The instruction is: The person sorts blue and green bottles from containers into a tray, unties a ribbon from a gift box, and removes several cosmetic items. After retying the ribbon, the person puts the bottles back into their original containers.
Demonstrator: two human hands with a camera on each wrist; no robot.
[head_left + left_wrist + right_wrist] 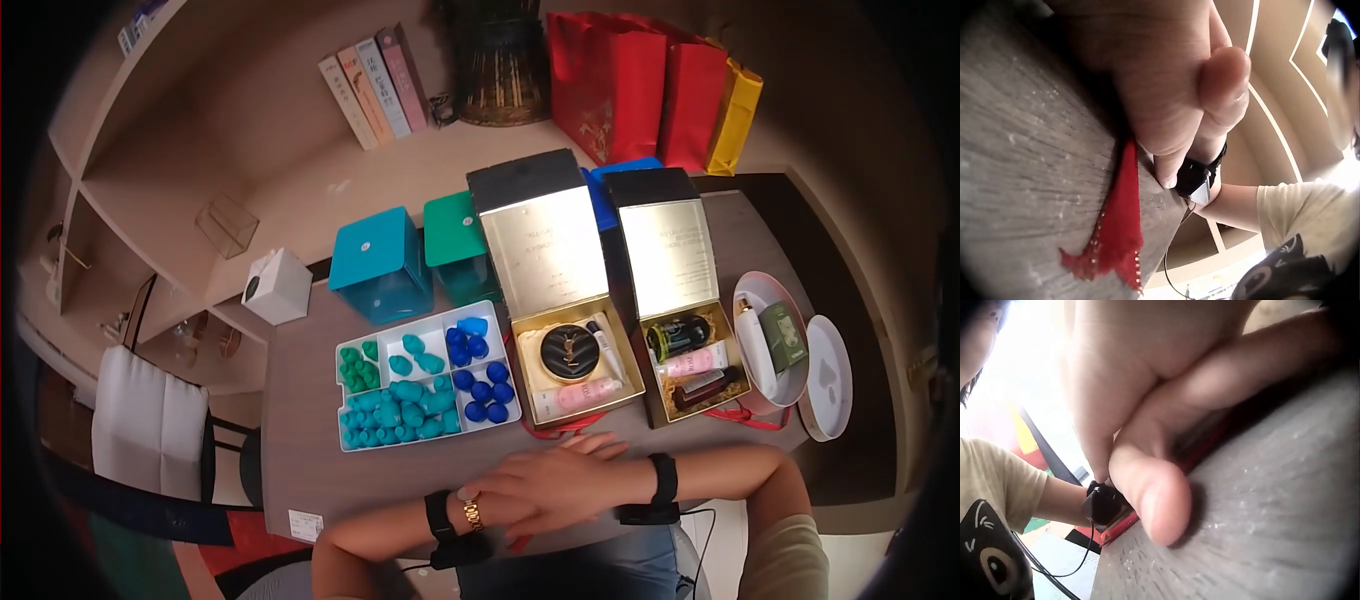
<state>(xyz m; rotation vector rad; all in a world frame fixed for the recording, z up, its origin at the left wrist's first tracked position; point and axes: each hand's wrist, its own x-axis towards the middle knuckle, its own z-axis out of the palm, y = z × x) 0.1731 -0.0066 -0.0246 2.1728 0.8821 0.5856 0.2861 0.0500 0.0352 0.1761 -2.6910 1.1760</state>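
Both hands lie crossed at the table's front edge in the head view. My right hand (550, 485) rests over my left hand (592, 446), whose fingers extend out past it; neither holds anything. A red ribbon (1121, 225) with gold-dotted edges lies on the wood under the hands in the left wrist view. Just beyond the hands stands an open gift box (620, 400) holding a black round compact (570, 353), a pink tube (580, 398) and a slim white tube. Beside it, another open gift box (655, 412) holds a second pink tube (697, 360) and dark bottles.
A white divided tray (400, 446) holds green, teal and blue pieces. Behind it stand a teal box (375, 260) and a green box (455, 230). To the right, a round pink box (800, 385) leans near its heart-marked lid (826, 380). Red bags (610, 90) stand at the back.
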